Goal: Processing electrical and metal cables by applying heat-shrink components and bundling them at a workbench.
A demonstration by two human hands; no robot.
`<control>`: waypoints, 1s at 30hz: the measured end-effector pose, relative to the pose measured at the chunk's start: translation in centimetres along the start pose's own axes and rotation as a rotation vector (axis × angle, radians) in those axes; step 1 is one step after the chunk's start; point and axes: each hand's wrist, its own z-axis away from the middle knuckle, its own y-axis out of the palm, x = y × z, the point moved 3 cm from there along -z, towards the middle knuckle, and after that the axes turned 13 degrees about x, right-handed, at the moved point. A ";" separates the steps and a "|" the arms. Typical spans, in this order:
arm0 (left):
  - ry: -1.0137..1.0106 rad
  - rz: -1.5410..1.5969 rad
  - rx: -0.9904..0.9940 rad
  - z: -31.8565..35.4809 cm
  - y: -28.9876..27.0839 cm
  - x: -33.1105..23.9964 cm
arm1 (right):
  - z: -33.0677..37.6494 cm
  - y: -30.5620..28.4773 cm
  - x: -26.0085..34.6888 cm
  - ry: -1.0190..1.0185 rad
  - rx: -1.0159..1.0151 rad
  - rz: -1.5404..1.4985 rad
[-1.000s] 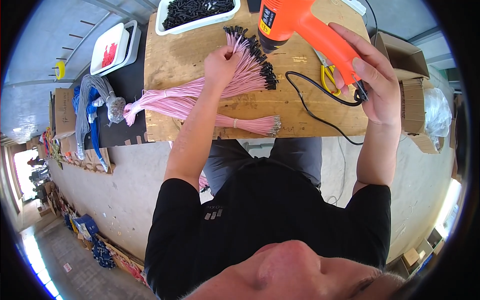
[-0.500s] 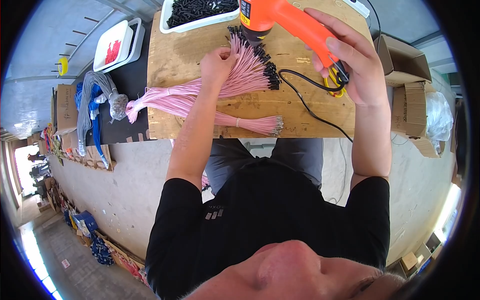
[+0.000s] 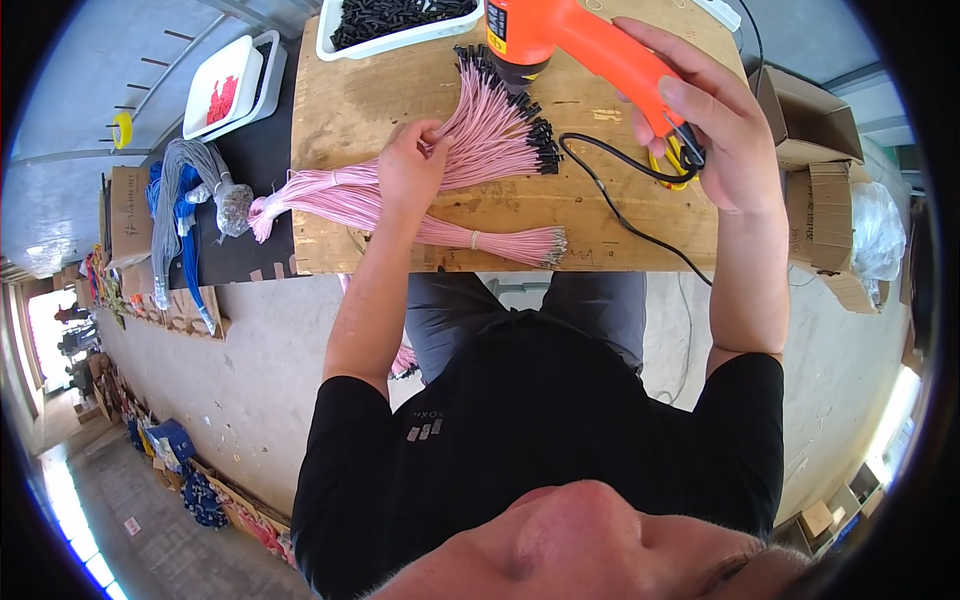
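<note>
My right hand [image 3: 722, 120] is wrapped round the handle of an orange heat gun [image 3: 600, 50]. Its dark nozzle points down over the black-sleeved ends [image 3: 543, 145] of a fanned bundle of pink wires [image 3: 490, 130]. At the left side of the fan, my left hand [image 3: 410, 165] is closed in a pinch on some of the pink wires. Nearer the table's front edge lies a second pink wire bundle [image 3: 500, 243], tied, with bare metallic-looking tips. Both bundles run left toward a gathered pink end [image 3: 265, 215].
A white tray of black sleeves [image 3: 325, 40] stands at the back of the wooden table [image 3: 345, 110]. Left of it are stacked white trays with red pieces [image 3: 195, 115] and grey and blue wire bundles [image 3: 180, 175]. The gun's black cord [image 3: 640, 235] crosses the right side; cardboard boxes [image 3: 815, 120] stand beyond.
My left hand has slid left and slightly toward me along the pink wires, away from their black ends. The heat gun has shifted slightly right.
</note>
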 end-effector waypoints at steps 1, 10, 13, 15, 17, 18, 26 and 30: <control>0.027 -0.012 0.009 0.5 -0.1 -0.3 | 0.3 -0.2 0.2 0.025 0.035 0.040; 0.228 -0.114 0.062 1.0 1.7 -2.9 | 2.0 0.6 0.9 0.006 0.034 0.025; 0.265 -0.202 0.103 0.6 2.4 -3.8 | 2.8 0.4 1.1 0.012 0.057 0.043; 0.292 -0.257 0.126 0.2 3.1 -4.3 | 3.3 0.4 1.3 0.014 0.063 0.054; 0.332 -0.307 0.171 -0.2 3.9 -4.8 | 3.9 0.5 1.5 0.029 0.047 0.041; 0.335 -0.306 0.174 -0.4 4.2 -5.0 | 4.2 0.5 1.6 0.029 0.043 0.042; 0.221 -0.353 0.294 -1.1 5.4 -5.4 | 6.5 0.4 2.2 0.053 0.072 0.077; 0.281 -0.335 0.236 -0.6 5.3 -4.9 | 7.4 0.9 2.6 0.057 0.033 0.094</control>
